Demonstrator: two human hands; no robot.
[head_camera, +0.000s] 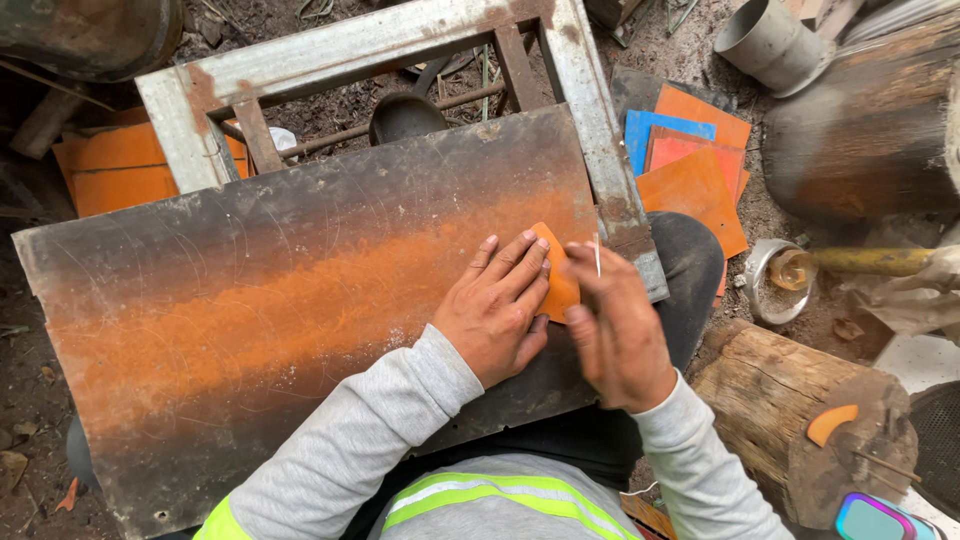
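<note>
we note left hand fingers flat, pinning orange piece near metal sheet 3 o'clock edge; right hand pinches thin blade; open sheet toward 9 o'clock.

This is a rough outdoor workshop set up on bare dirt ground. A worn metal sheet, stained with orange dust, lies across a rusty angle-iron frame as a workbench. Orange and blue sheet offcuts lie scattered on the soil, beside a sawn log used as a block, a grey pipe section and a small metal tin.
</note>
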